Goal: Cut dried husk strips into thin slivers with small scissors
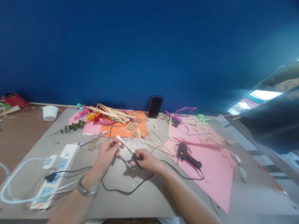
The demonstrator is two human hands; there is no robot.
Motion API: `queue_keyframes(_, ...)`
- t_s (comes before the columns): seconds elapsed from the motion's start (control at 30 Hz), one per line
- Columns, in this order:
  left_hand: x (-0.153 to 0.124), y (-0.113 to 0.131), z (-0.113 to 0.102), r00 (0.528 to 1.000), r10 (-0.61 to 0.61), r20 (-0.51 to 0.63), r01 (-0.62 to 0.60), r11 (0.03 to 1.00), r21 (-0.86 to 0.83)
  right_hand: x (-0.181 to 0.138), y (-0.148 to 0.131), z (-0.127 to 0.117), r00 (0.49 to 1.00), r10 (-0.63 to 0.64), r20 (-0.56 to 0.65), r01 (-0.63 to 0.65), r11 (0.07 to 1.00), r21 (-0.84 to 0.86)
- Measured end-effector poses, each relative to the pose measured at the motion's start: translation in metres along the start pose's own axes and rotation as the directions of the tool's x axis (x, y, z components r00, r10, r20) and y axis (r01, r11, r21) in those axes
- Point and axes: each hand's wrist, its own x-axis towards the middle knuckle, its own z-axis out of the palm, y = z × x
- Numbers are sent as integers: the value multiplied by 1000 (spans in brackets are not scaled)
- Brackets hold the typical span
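Note:
My left hand (109,150) pinches a small pale strip (119,138) between thumb and fingers; it looks like a piece of dried husk. In my right hand (145,160) is a pair of scissors (136,157) with black handles, its blades pointing up and left to the strip. Whether the blades are apart cannot be made out. Both hands are just above the grey table, close together. Pale scraps lie under and around them. Past the hands, an orange sheet (140,116) carries several round wooden slices (131,126).
A white power strip (67,154) with plugs and cables lies at left. At right a black glue gun (188,155) rests on pink paper (217,174), its cable running under my arms. A phone (155,107) leans on the blue wall. Dried husks (112,112) and a white cup (50,113) stand farther back.

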Motion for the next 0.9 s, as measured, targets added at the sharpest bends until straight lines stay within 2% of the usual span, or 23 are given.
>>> queue_keyframes(0.13, -2, -2, 3, 1000, -6, 29, 5, 1000, 30, -1, -5, 2, 999, 7, -47, -9, 999, -47)
queue_keyframes(0.53, -2, 0, 5, 999, -24, 27, 22, 999, 42, 2, 2, 3, 999, -17, -33, 17, 1000, -5)
queue_keyframes(0.9, -1, -4, 6, 999, -43, 9, 43, 999, -22, 1, 1, 1, 999, -6, -39, 7, 1000, 28)
